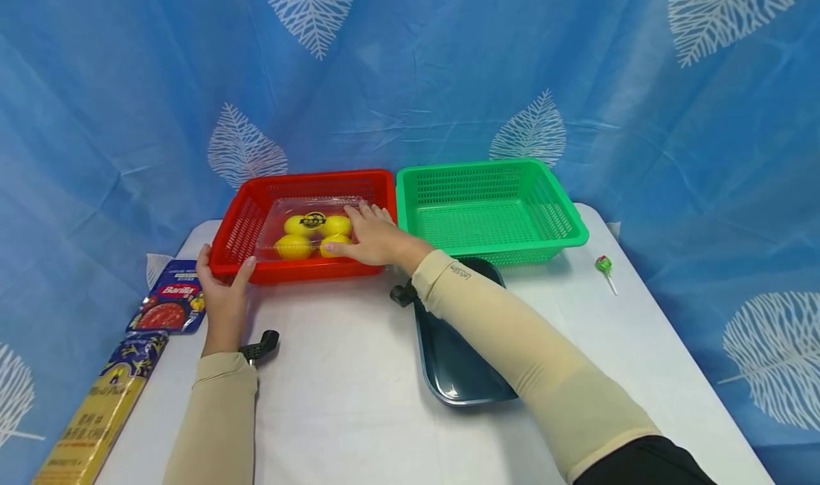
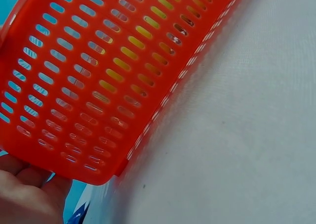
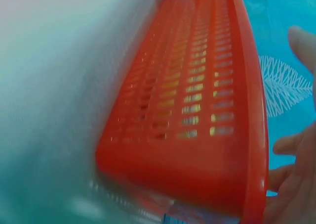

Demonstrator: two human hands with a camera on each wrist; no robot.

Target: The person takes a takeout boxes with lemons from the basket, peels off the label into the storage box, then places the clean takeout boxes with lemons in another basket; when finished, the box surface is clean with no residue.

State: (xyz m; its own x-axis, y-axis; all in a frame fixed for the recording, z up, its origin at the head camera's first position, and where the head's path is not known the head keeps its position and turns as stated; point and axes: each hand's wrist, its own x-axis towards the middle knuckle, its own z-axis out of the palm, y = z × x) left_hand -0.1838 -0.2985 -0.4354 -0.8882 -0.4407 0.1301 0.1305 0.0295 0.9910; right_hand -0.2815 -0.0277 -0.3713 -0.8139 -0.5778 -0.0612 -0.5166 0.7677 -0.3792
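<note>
In the head view a red plastic basket (image 1: 314,274) stands at the back left of the table. Inside it lies a clear plastic box (image 1: 269,230) of yellow lemons (image 1: 295,246) with a dark label on its lid. My left hand (image 1: 223,300) grips the basket's front left corner, its fingers at the side and the thumb by the front rim. Over the right end of the box my right hand (image 1: 374,239) is spread, fingers apart; whether it touches the lid I cannot tell. The right wrist view is blurred and shows those fingers beyond the basket's rim (image 3: 256,115).
A green basket (image 1: 477,255) stands right of the red one. Below my right forearm lies a dark tray (image 1: 458,378). At left are a blue Barilla pouch (image 1: 169,296) and a yellow spaghetti pack (image 1: 96,421). A lollipop (image 1: 604,265) lies at the right edge.
</note>
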